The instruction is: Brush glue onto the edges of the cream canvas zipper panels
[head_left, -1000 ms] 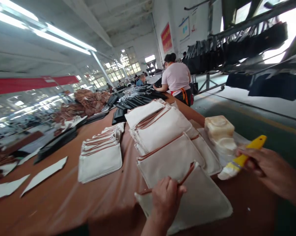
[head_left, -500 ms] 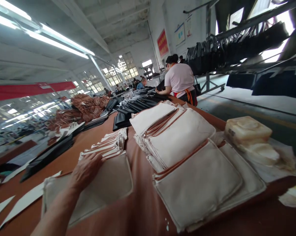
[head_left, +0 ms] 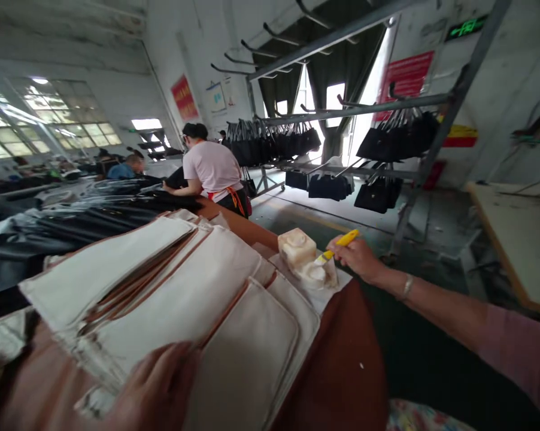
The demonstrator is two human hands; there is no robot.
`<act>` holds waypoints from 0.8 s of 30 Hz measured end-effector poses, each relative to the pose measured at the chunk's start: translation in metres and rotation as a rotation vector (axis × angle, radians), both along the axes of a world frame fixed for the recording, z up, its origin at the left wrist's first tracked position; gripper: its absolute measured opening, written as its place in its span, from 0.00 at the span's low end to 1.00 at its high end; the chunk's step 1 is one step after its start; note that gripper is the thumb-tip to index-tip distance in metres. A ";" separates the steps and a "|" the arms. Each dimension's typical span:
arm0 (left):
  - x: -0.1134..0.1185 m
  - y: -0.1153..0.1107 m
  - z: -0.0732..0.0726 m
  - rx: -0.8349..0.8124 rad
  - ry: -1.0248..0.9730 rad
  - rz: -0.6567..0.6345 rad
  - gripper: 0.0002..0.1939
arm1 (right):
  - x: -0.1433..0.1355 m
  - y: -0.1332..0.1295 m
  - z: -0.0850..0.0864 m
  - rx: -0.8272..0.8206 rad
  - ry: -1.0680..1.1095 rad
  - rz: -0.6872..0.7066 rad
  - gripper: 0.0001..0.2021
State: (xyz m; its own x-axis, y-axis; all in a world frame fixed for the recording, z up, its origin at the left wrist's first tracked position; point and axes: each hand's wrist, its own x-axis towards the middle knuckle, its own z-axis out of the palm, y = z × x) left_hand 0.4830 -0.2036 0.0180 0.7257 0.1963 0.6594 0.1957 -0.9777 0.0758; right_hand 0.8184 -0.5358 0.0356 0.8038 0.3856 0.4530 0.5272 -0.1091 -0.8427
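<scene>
My right hand is closed around the yellow handle of a paintbrush. Its bristles point down into a shallow open container of white paste, beside a paste-crusted plastic block or tub. My left hand is at the bottom of the view, blurred, on the near edge of a stack of off-white lined pieces with brown edges. Its fingertips meet the edge of the nearest off-white panel; whether they pinch it is hidden.
The brown-covered table ends at a curved edge on the right. Black pieces are heaped at the far left. A person in a pink shirt works beyond the stack. Metal racks hold black bags; a pale table stands right.
The view has swung right. My left hand has gone from the separate panel on the left to the stack. My right hand has come into view with the brush at the paste.
</scene>
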 end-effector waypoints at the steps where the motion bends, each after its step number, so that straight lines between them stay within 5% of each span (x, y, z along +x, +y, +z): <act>1: 0.016 -0.019 0.003 0.013 0.052 0.018 0.15 | 0.006 0.004 -0.006 -0.057 -0.052 0.015 0.16; 5: 0.061 -0.069 0.019 0.059 0.224 0.238 0.19 | 0.024 0.019 -0.033 -0.171 -0.157 0.052 0.10; 10: 0.091 -0.096 0.033 0.009 0.305 0.426 0.18 | 0.037 0.017 -0.044 -0.199 -0.213 0.091 0.11; 20: 0.117 -0.124 0.019 0.066 0.274 0.403 0.12 | 0.009 -0.040 -0.054 -0.232 -0.612 0.381 0.10; 24: 0.129 -0.128 0.020 -0.033 0.302 0.428 0.17 | -0.005 -0.046 -0.039 -0.023 -0.369 0.278 0.10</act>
